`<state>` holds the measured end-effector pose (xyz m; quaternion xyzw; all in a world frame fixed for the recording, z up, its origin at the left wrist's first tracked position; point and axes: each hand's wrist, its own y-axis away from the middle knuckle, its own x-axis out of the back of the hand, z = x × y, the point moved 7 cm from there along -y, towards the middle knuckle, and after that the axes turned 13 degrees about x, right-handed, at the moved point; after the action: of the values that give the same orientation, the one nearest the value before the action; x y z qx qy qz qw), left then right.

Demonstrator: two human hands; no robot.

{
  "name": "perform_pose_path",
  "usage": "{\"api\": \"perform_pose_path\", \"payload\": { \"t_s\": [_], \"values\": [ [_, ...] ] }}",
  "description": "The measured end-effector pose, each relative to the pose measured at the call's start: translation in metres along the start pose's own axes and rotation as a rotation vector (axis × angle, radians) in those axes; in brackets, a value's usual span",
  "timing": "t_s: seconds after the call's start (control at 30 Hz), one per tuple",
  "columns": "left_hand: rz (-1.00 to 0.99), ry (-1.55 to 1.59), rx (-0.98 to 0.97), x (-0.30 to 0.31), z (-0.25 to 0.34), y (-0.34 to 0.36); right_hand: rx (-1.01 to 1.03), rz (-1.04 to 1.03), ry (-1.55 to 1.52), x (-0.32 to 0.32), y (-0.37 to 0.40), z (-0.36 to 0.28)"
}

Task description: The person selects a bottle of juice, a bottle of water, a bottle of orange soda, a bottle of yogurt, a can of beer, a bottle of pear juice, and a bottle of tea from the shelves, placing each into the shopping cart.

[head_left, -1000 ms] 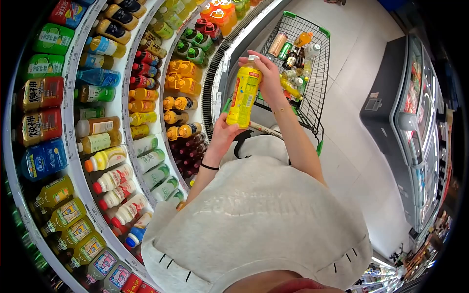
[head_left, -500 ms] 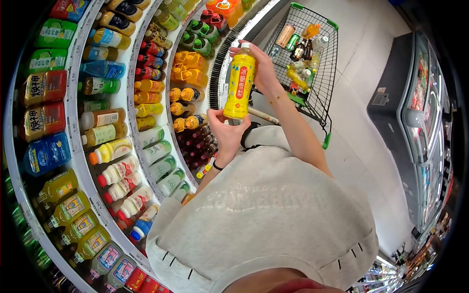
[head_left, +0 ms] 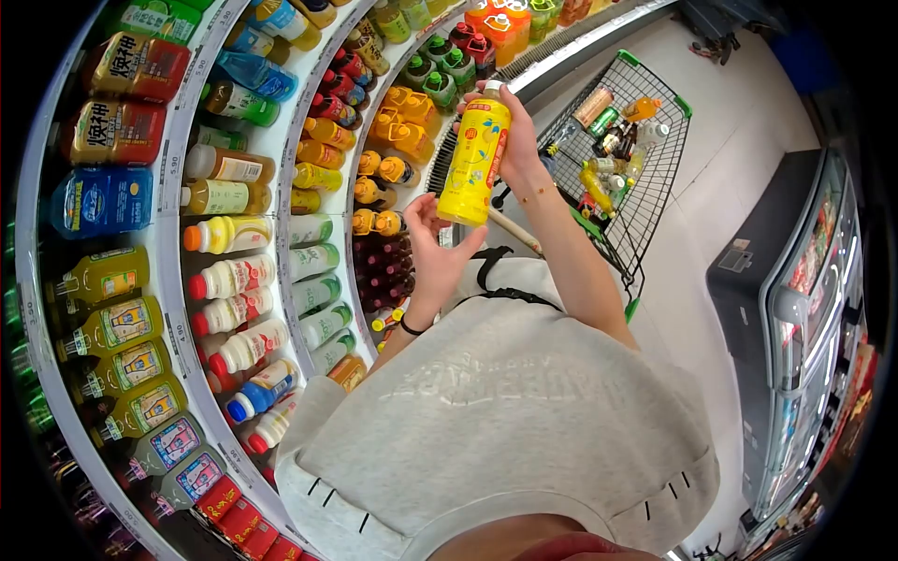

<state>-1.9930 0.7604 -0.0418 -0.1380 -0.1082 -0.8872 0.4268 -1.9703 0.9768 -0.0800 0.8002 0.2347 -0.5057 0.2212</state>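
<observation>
A yellow bottle with a white cap and a printed label is held in front of my chest, its cap end pointing away. My right hand is wrapped round its upper part from the right. Just below and left of the bottle's base is my left hand, its fingers apart and curved, with the thumb close to the base. Whether that thumb touches the bottle I cannot tell.
Curved shelves of drink bottles run along the left. Ahead on the right stands a wire shopping cart with several bottles and cans inside. A dark glass-topped freezer is at the far right.
The bottle has turned, so its label faces another way. My left hand has loosened from its base and spread its fingers. The view has shifted, with shelves and cart displaced.
</observation>
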Motion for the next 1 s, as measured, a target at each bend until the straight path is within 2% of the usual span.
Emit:
{"api": "perform_pose_path", "payload": {
  "t_s": [0.07,0.1,0.17,0.2,0.3,0.43,0.5,0.57,0.6,0.63,0.73,0.77,0.87,1.0],
  "values": [
    [-0.388,0.685,0.453,-0.021,-0.042,0.002,-0.022,-0.046,-0.010,-0.013,-0.001,-0.001],
    [-0.394,0.693,0.453,-0.020,-0.045,0.003,-0.033,-0.079,-0.033,-0.018,0.001,-0.001],
    [-0.617,0.953,0.569,-0.032,-0.045,0.010,-0.051,-0.069,-0.036,-0.020,0.001,-0.003],
    [-0.658,0.992,0.597,-0.034,-0.040,0.011,-0.060,-0.085,-0.035,-0.022,0.002,-0.003],
    [-0.743,0.994,0.530,-0.039,-0.023,0.016,-0.094,-0.104,-0.040,-0.029,0.006,-0.002],
    [-0.815,1.061,0.579,-0.036,0.002,0.022,-0.155,-0.146,-0.114,-0.035,0.009,0.009],
    [-0.774,1.060,0.560,-0.033,0.005,0.020,-0.111,-0.106,-0.108,-0.039,0.009,0.011],
    [-0.686,1.003,0.494,-0.031,-0.004,0.015,-0.119,-0.164,-0.039,-0.045,0.009,0.011],
    [-0.410,0.654,0.526,-0.027,-0.014,0.013,-0.134,-0.186,0.015,-0.039,0.002,0.013],
    [-0.305,0.623,0.411,-0.021,0.016,0.013,-0.153,-0.207,0.064,-0.033,-0.004,0.018],
    [-0.142,0.212,0.172,-0.020,0.018,0.006,-0.194,-0.237,0.119,-0.054,0.000,0.009],
    [-0.126,0.217,0.168,-0.015,0.024,0.004,-0.203,-0.242,0.146,-0.060,0.000,0.005],
    [-0.056,-0.040,0.030,-0.007,0.046,0.006,-0.201,-0.243,0.156,-0.064,-0.005,0.006],
    [-0.141,0.178,0.131,-0.011,0.024,0.006,-0.218,-0.283,0.122,-0.076,-0.006,0.013]
  ]
}}
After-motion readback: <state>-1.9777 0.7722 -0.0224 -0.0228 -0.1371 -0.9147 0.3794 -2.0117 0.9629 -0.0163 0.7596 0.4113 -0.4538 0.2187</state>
